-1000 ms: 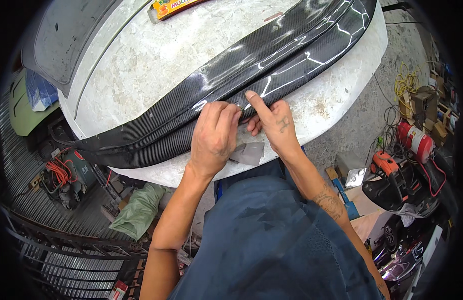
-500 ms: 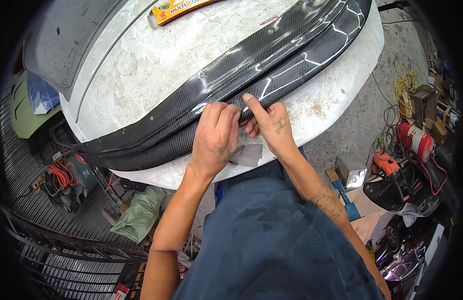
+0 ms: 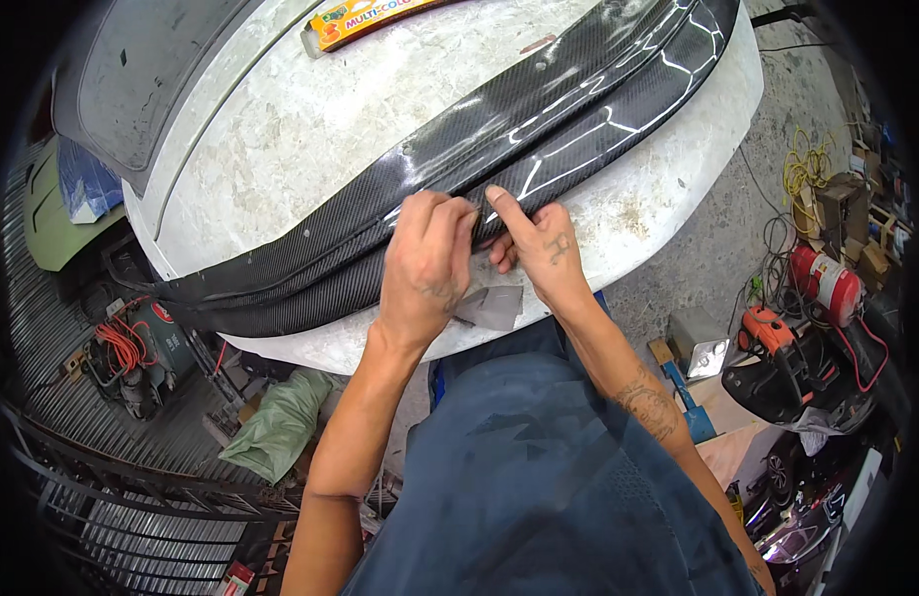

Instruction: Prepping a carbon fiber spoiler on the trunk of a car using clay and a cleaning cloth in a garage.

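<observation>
A long, curved, glossy black carbon-fibre panel (image 3: 479, 129) lies diagonally on a white, scuffed board. At its near edge, my left hand (image 3: 424, 263) is closed, thumb and fingers pinched together against the panel; whatever they may hold is too small to make out. Beside it my right hand (image 3: 551, 248) grips the same edge, with the thumb on the upper face and the fingers curled below. Just under both hands, a small grey sheet like sandpaper (image 3: 494, 309) rests on the board.
Past the panel, a yellow-orange carton (image 3: 370, 20) lies on the white board (image 3: 281, 149). A dark curved panel (image 3: 171, 70) is at the far left. A green sack (image 3: 281, 425) is on the floor to the left; a red fire extinguisher (image 3: 825, 281) and an orange-black machine (image 3: 769, 333) are at right.
My left hand has shifted slightly forward along the panel's edge, still pinched. My right hand keeps its grip in nearly the same place.
</observation>
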Tool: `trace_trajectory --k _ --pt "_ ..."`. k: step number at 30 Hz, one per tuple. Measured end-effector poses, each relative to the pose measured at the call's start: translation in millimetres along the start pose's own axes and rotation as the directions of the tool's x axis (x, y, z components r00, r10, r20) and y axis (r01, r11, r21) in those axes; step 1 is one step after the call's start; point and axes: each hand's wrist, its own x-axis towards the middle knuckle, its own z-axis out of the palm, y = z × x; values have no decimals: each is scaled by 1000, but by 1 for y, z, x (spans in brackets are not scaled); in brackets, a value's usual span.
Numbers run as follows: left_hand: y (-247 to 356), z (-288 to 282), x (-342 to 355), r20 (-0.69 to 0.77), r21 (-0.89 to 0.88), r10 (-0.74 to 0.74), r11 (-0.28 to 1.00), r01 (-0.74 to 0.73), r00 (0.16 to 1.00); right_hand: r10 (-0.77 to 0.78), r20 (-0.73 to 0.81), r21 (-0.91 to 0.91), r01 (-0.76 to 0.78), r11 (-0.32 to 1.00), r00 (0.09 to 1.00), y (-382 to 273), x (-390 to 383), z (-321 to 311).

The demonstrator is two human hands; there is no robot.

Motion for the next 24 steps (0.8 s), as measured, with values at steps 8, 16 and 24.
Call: trace_trajectory --k 8,16,24 --pt "-3 1 -5 5 13 -10 1000 9 1000 -15 18 26 14 1000 1000 2 0 2" --pt "-8 -9 -10 94 40 53 998 -57 994 -18 22 11 18 1000 1000 1 1 0" --pt "-8 -11 -9 108 48 70 996 -75 992 -39 17 19 39 999 999 0 0 1"
